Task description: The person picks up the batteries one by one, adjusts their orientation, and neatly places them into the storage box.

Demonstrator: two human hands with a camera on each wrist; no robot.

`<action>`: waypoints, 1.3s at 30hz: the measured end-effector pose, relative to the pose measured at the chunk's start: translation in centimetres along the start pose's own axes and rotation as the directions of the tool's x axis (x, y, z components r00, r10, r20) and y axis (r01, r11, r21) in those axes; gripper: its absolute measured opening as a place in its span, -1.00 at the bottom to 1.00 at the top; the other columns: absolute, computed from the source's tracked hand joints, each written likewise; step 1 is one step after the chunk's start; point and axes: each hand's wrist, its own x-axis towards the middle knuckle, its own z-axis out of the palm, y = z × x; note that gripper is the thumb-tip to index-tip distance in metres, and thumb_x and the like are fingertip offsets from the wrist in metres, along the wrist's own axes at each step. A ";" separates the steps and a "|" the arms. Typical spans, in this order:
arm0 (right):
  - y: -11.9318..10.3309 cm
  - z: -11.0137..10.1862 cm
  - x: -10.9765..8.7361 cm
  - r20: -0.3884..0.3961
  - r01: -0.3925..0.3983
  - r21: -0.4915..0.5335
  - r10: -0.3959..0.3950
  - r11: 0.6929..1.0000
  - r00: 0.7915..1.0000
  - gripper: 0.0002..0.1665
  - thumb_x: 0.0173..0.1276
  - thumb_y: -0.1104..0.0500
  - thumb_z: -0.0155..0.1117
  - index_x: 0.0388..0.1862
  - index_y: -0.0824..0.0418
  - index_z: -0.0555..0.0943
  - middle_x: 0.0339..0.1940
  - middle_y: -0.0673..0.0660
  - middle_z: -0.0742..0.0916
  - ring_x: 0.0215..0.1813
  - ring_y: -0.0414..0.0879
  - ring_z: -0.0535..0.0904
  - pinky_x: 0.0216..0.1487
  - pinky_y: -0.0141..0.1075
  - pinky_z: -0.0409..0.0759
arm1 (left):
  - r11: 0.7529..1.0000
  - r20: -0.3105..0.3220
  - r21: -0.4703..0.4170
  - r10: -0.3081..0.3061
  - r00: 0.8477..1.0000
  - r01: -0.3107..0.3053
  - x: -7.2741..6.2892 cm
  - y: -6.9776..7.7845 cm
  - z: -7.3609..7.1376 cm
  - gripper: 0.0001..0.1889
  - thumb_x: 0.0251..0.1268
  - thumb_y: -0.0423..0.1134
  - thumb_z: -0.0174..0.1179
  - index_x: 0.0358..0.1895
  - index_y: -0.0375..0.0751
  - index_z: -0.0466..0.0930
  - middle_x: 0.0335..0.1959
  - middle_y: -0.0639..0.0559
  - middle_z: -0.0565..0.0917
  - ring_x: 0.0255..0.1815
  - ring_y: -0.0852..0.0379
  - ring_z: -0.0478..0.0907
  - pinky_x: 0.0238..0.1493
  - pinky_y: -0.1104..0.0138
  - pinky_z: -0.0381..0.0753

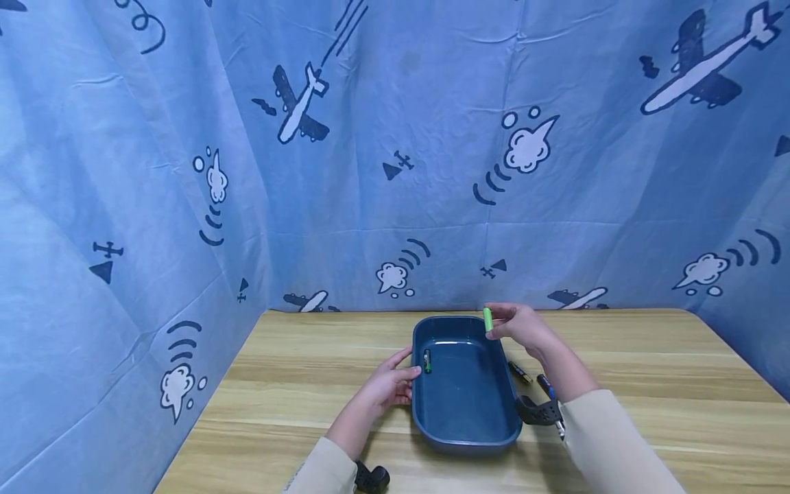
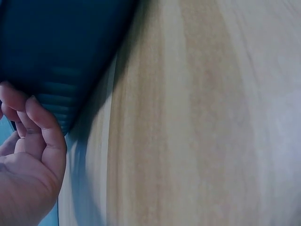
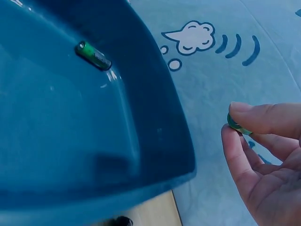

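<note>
A dark blue plastic tub (image 1: 463,398) stands on the wooden table. At its left side my left hand (image 1: 385,385) holds it, thumb on the rim and fingers bent against the outer wall, as the left wrist view shows from below. My right hand (image 1: 517,325) pinches a light green battery (image 1: 488,320) between thumb and fingers, close to the tub's far right corner. In the right wrist view only one end of that battery (image 3: 237,125) shows; the fingers cover the rest. Another battery, green and black (image 1: 427,361), lies inside the tub along the left wall.
Right of the tub lies a black-and-gold battery (image 1: 520,372). Close by is a blue and black item (image 1: 546,386), partly hidden by the right wrist strap (image 1: 538,412). A blue curtain (image 1: 432,171) with airplane prints hangs behind the table (image 1: 308,363) and along its left.
</note>
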 end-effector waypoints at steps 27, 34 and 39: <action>0.2 3.9 1.5 -0.031 -0.037 0.016 0.037 0.999 0.999 -0.32 0.09 0.44 0.29 0.25 0.42 0.36 0.08 0.39 0.52 -0.02 0.13 0.51 0.11 0.02 0.39 | 1.000 -0.001 -0.013 0.011 1.000 -0.011 0.2 -0.1 0.1 -0.35 0.20 -0.26 0.19 0.38 0.00 0.22 -0.62 0.03 0.47 -0.69 0.20 0.41 -0.55 0.36 0.46; 0.2 4.4 1.6 -0.024 -0.015 0.044 0.016 0.999 1.000 -0.32 0.04 0.47 0.29 0.21 0.46 0.38 0.03 0.41 0.53 -0.09 0.10 0.53 0.02 -0.07 0.48 | 1.000 -0.002 -0.010 0.012 1.000 -0.012 0.2 -0.1 0.0 -0.35 0.20 -0.26 0.19 0.38 -0.01 0.22 -0.58 0.02 0.51 -0.70 0.20 0.41 -0.54 0.36 0.47; 0.3 4.9 1.8 -0.023 -0.029 0.039 0.030 0.999 0.999 -0.36 0.08 0.45 0.28 0.21 0.43 0.40 0.04 0.39 0.54 -0.10 0.09 0.53 0.02 -0.07 0.49 | 1.000 -0.005 -0.015 0.013 1.000 -0.013 0.2 -0.2 0.1 -0.36 0.20 -0.27 0.19 0.38 -0.02 0.22 -0.60 0.04 0.51 -0.71 0.21 0.41 -0.55 0.36 0.47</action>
